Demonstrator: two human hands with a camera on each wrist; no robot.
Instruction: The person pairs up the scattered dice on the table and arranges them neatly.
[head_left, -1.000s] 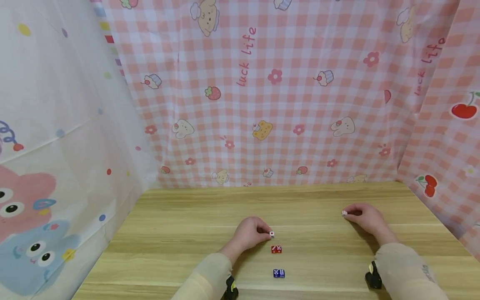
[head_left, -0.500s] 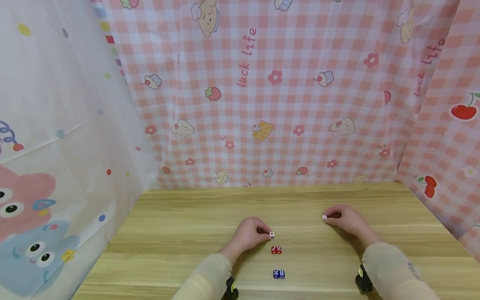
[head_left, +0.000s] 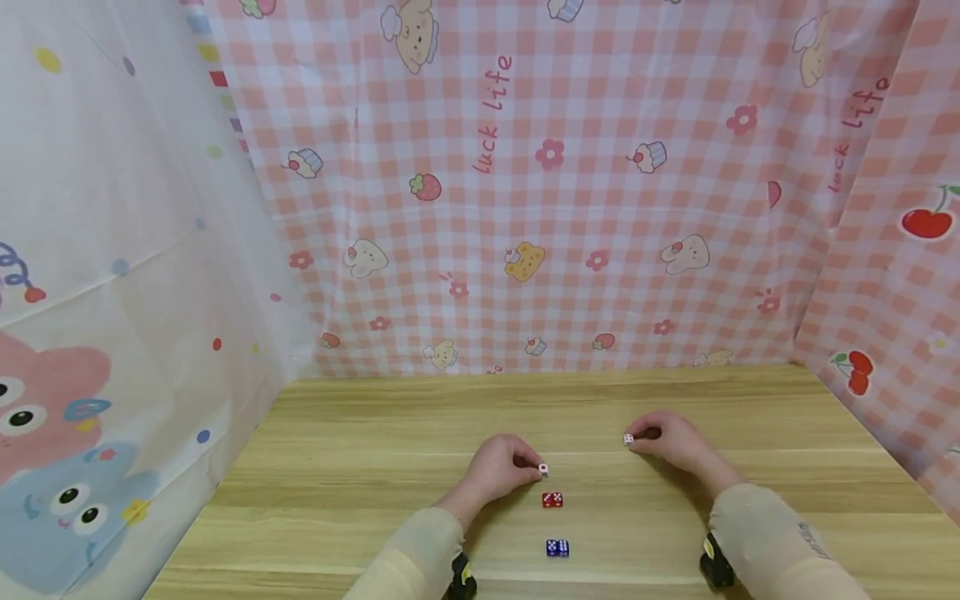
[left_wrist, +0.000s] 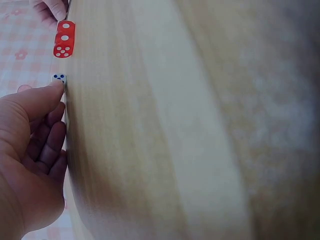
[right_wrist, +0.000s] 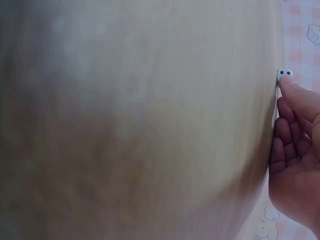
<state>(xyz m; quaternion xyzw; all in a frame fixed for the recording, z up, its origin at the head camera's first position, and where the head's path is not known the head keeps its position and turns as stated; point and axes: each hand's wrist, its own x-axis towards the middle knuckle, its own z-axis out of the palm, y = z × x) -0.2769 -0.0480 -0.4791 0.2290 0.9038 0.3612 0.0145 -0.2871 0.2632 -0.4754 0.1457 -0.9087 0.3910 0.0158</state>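
Note:
My left hand (head_left: 501,471) pinches a white die (head_left: 543,470) between thumb and finger, low over the table just behind a pair of red dice (head_left: 552,500). In the left wrist view this white die (left_wrist: 58,78) shows blue pips past the thumb tip. Farther right and a little deeper on the table, my right hand (head_left: 671,439) pinches another white die (head_left: 628,439). Blue pips show on that die (right_wrist: 285,74) in the right wrist view too. The red dice sit side by side, touching. Nearer to me lies a pair of blue dice (head_left: 557,548), also side by side.
The wooden table (head_left: 337,467) carries the dice. A pink checked cloth (head_left: 465,217) hangs along its back edge, and a white printed cloth (head_left: 165,275) stands at the left. Black wrist straps (head_left: 716,562) sit under both sleeves.
My right hand has moved left with its white die, coming closer to the left hand. My left hand, the red dice and the blue dice have stayed in place.

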